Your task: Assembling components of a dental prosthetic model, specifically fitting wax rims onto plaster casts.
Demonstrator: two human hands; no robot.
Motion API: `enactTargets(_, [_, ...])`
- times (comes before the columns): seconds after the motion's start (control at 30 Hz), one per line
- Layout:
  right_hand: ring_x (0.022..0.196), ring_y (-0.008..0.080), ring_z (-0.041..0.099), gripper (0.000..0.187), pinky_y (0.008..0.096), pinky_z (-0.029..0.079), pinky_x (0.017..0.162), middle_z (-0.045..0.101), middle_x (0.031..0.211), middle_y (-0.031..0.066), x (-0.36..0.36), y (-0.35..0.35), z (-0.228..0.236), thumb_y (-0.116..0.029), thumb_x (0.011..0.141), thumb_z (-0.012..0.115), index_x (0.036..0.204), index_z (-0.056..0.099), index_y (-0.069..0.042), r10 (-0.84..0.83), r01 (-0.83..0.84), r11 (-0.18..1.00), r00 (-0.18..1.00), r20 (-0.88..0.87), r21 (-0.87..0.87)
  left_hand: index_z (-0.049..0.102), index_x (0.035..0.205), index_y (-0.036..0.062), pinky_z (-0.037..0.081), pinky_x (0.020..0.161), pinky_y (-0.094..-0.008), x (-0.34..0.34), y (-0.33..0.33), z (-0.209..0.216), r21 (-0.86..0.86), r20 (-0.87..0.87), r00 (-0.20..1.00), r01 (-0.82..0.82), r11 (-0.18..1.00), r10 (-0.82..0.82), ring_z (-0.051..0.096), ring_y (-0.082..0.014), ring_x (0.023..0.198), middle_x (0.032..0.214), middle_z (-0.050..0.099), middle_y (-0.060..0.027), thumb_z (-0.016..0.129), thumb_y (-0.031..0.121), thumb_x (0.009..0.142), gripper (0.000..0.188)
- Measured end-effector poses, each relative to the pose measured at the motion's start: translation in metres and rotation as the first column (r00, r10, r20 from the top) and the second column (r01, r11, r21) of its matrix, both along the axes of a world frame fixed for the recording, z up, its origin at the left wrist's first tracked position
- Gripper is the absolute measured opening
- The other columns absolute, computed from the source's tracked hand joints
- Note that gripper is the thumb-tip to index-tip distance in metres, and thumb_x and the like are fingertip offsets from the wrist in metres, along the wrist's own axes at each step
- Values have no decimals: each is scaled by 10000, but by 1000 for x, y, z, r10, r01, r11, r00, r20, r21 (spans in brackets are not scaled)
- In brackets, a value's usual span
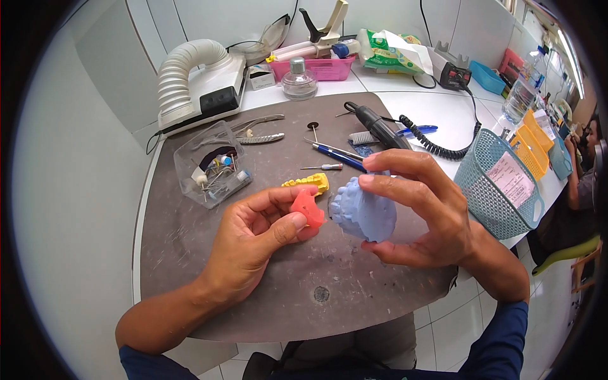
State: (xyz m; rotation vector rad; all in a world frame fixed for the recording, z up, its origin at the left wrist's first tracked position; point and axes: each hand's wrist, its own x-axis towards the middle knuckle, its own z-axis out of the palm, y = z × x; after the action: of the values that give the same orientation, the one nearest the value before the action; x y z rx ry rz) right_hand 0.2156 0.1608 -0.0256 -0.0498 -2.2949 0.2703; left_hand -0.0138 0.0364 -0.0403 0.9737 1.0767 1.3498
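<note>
Between the thumb and fingers of my left hand is a thin pinkish-red piece with a wavy edge, perhaps wax or resin. My right hand grips a light blue dental model by its upper and lower rims, its row of teeth turned left toward the red piece. A small gap separates the two. Just behind the left fingertips, a yellow dental model lies on the brown mat, partly covered by the hand. Beyond it are a small screwdriver and a blue pen.
A clear box of small burs sits left, near pliers. Behind stand a white suction hose, a glass bottle and a pink tray. A dark handpiece and a teal basket are right; another person is at the far right.
</note>
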Motion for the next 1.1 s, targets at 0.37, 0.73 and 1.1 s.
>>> enactTargets(0.37, [1071, 320, 639, 715, 422, 552, 895, 600, 1237, 171, -6, -3, -4, -162, 636, 885, 1292, 618, -63, 54, -54, 998, 999, 4, -16, 559, 1276, 40, 590, 892, -323, 9, -3, 4, 29, 47, 999, -2, 1000, 0, 654, -150, 1038, 1174, 630, -86, 719, 211, 930, 418])
enactTargets(0.73, [1009, 302, 653, 710, 389, 563, 841, 604, 1191, 178, -5, -1, -2, -238, 658, 902, 1277, 612, -46, -76, 77, 996, 996, -39, 33, 554, 1301, -2, 593, 871, -274, -1, 1, -3, -66, 154, 988, 40, 997, -30, 676, -147, 986, 1157, 655, -116, 624, 209, 999, 375])
enactTargets(1.1, [973, 297, 632, 709, 383, 561, 808, 587, 1120, 154, -10, -11, -8, -331, 641, 926, 1197, 594, -44, -110, 108, 994, 992, -62, -36, 545, 1293, -9, 539, 977, -321, 3, -1, 0, -66, 268, 962, 61, 996, -41, 640, -178, 1098, 1225, 633, -124, 648, 178, 984, 376])
